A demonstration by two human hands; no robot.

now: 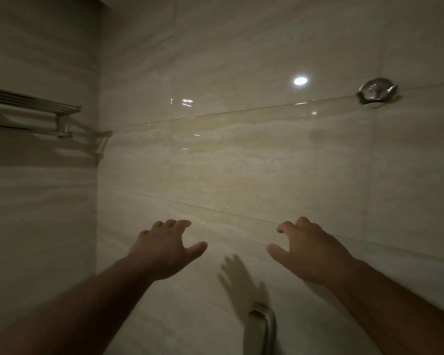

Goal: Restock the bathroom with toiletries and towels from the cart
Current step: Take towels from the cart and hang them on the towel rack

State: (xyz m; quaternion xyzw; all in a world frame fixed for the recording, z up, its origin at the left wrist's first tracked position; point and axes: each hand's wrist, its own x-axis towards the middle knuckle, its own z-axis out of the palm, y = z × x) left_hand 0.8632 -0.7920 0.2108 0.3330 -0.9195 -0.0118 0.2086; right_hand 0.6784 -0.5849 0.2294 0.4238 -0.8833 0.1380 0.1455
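My left hand and my right hand are raised side by side in front of a glossy beige tiled wall. Both hold nothing, with fingers loosely curled and thumbs pointing toward each other. A chrome towel rack is mounted high on the left wall and carries no towels. No cart, toiletries or towels are in view.
A round chrome wall hook or fitting sits at the upper right. A chrome bar end rises from the bottom edge between my arms. The two tiled walls meet in a corner at the left. The room is dim.
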